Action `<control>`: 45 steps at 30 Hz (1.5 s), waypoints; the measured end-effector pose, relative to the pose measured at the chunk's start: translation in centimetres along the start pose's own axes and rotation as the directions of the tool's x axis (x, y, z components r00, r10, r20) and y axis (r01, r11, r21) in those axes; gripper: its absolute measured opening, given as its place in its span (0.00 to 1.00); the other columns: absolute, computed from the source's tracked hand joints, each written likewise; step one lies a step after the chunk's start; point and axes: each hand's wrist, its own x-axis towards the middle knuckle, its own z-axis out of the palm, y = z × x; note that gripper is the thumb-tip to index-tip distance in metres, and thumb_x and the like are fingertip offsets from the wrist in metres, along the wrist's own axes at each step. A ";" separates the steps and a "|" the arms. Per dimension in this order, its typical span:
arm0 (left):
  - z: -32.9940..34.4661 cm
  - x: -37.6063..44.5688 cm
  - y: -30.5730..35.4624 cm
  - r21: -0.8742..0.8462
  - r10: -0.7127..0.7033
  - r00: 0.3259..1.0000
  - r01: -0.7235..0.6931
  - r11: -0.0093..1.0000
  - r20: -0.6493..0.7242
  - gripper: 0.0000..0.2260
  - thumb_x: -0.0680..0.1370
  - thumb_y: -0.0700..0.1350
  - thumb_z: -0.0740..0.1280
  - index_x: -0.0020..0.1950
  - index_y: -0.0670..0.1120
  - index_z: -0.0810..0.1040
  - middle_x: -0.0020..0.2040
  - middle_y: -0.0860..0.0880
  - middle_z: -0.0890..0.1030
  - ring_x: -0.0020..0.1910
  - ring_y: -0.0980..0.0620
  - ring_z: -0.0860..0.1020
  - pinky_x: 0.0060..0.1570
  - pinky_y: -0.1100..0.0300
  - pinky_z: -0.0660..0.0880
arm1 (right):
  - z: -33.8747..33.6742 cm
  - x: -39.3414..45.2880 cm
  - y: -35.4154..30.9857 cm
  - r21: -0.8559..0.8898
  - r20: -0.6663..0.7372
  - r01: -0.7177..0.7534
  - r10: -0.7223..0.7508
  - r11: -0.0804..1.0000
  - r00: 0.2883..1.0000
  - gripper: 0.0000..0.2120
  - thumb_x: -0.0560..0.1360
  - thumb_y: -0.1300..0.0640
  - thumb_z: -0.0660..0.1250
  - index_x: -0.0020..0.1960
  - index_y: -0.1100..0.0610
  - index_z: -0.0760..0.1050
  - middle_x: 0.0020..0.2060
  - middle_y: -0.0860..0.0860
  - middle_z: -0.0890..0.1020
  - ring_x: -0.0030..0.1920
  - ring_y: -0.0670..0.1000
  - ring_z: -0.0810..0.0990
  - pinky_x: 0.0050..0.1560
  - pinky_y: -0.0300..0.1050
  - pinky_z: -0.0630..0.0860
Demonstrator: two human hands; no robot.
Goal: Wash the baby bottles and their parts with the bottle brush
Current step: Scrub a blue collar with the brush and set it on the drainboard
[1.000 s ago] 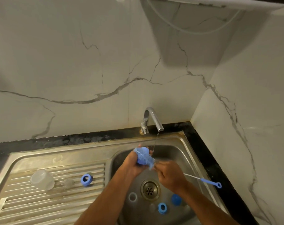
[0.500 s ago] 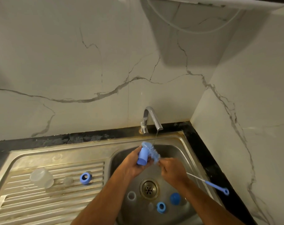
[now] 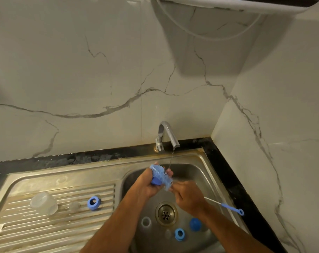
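Over the sink basin, my left hand grips a small blue bottle cap. My right hand holds the wire shaft of the bottle brush; its blue bristle head lies against the cap, and its blue handle loop sticks out to the right. A thin stream of water falls from the tap just behind my hands. In the basin lie a blue ring, a blue cap and a clear ring.
On the ribbed draining board at left stand a clear bottle cover, a small clear teat and a blue collar ring. The drain is in the basin's middle. Marble walls close the back and right.
The blue cap has turned in my left hand, and the brush head now lies over it. My right hand shifted slightly left and down with the brush.
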 end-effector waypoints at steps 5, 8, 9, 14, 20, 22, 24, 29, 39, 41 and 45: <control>-0.3 -0.3 -0.2 -0.028 -0.038 0.996 0.040 0.999 0.082 0.19 0.85 0.51 0.59 0.65 0.36 0.73 0.67 0.33 0.76 0.69 0.34 0.73 0.63 0.41 0.72 | -0.4 0.0 0.5 0.006 -0.018 0.006 -0.006 1.000 1.000 0.17 0.81 0.47 0.56 0.45 0.53 0.80 0.35 0.44 0.81 0.30 0.41 0.75 0.33 0.31 0.72; -0.5 -0.5 -0.2 0.023 -0.045 0.991 0.042 0.999 0.125 0.19 0.81 0.50 0.62 0.63 0.36 0.74 0.67 0.33 0.76 0.68 0.34 0.74 0.61 0.41 0.75 | 0.1 -0.5 0.5 -0.008 -0.041 0.009 -0.009 1.000 0.999 0.13 0.81 0.50 0.58 0.45 0.52 0.80 0.34 0.43 0.80 0.31 0.42 0.76 0.35 0.33 0.74; -0.7 -0.4 -0.3 0.019 -0.044 0.992 0.042 0.999 0.120 0.20 0.81 0.50 0.63 0.65 0.36 0.74 0.66 0.32 0.77 0.65 0.34 0.76 0.57 0.41 0.78 | 0.1 -0.4 0.6 -0.001 -0.072 -0.030 0.030 1.000 0.997 0.13 0.80 0.51 0.59 0.44 0.52 0.79 0.33 0.42 0.78 0.30 0.41 0.74 0.34 0.34 0.73; -1.1 -0.2 -0.2 -0.015 -0.048 0.991 0.050 0.999 0.124 0.22 0.84 0.53 0.57 0.65 0.36 0.74 0.69 0.33 0.75 0.72 0.35 0.70 0.68 0.41 0.67 | 0.5 -0.3 0.3 -0.037 -0.047 0.028 -0.030 0.999 0.998 0.12 0.80 0.52 0.61 0.43 0.52 0.80 0.33 0.44 0.80 0.29 0.39 0.72 0.34 0.26 0.68; -0.8 -0.4 0.2 -0.100 -0.064 0.993 0.074 0.992 0.101 0.24 0.85 0.54 0.57 0.69 0.35 0.72 0.60 0.34 0.81 0.62 0.40 0.77 0.66 0.44 0.69 | 0.3 0.0 0.0 -0.049 -0.025 0.032 -0.034 0.998 0.999 0.13 0.80 0.51 0.59 0.42 0.52 0.79 0.31 0.44 0.78 0.29 0.44 0.74 0.32 0.34 0.72; -0.6 -0.4 0.5 -0.005 -0.070 0.996 0.071 0.997 0.060 0.21 0.83 0.52 0.62 0.67 0.37 0.74 0.55 0.36 0.83 0.55 0.41 0.80 0.62 0.47 0.76 | -0.2 0.1 -0.1 -0.049 -0.051 -0.012 0.009 0.999 0.999 0.13 0.81 0.51 0.59 0.43 0.52 0.79 0.32 0.43 0.78 0.30 0.43 0.74 0.32 0.31 0.69; -0.2 -0.5 0.3 0.044 -0.078 0.997 0.077 0.996 0.024 0.19 0.83 0.51 0.64 0.65 0.37 0.74 0.52 0.36 0.83 0.51 0.41 0.81 0.53 0.49 0.80 | -0.5 0.6 0.5 -0.036 -0.092 -0.089 0.086 0.995 0.992 0.11 0.81 0.52 0.61 0.43 0.52 0.79 0.32 0.43 0.78 0.30 0.42 0.75 0.32 0.29 0.68; 0.0 -0.3 0.4 0.047 -0.019 1.000 0.020 0.999 -0.013 0.19 0.85 0.51 0.60 0.64 0.36 0.74 0.63 0.33 0.78 0.58 0.37 0.79 0.55 0.42 0.76 | -0.4 0.5 -0.1 -0.019 -0.028 -0.044 0.043 0.999 0.999 0.15 0.81 0.48 0.58 0.43 0.53 0.79 0.33 0.45 0.79 0.31 0.43 0.75 0.34 0.31 0.71; 0.1 -0.6 -0.1 0.148 -0.033 0.999 0.027 0.989 0.040 0.22 0.84 0.48 0.60 0.73 0.35 0.69 0.66 0.34 0.77 0.66 0.38 0.77 0.66 0.44 0.73 | -0.1 -0.5 0.7 -0.075 -0.004 0.054 -0.054 0.996 0.999 0.17 0.81 0.48 0.56 0.47 0.53 0.81 0.38 0.45 0.83 0.34 0.42 0.79 0.39 0.33 0.76; 0.2 -1.4 -0.3 0.070 -0.057 0.997 0.053 0.996 0.054 0.21 0.81 0.48 0.64 0.69 0.36 0.71 0.64 0.32 0.78 0.64 0.35 0.78 0.64 0.40 0.74 | -0.5 -0.4 1.3 -0.072 -0.048 -0.052 0.049 0.996 0.998 0.15 0.81 0.50 0.58 0.44 0.54 0.80 0.35 0.47 0.81 0.32 0.43 0.77 0.36 0.35 0.75; -0.4 -1.2 -1.0 0.030 -0.061 0.997 0.060 0.998 0.054 0.18 0.83 0.48 0.63 0.63 0.35 0.72 0.59 0.31 0.79 0.57 0.35 0.80 0.55 0.39 0.77 | -0.9 -0.7 2.1 -0.090 0.033 -0.064 0.067 0.994 0.997 0.11 0.81 0.52 0.61 0.46 0.54 0.80 0.35 0.47 0.82 0.33 0.44 0.79 0.37 0.34 0.76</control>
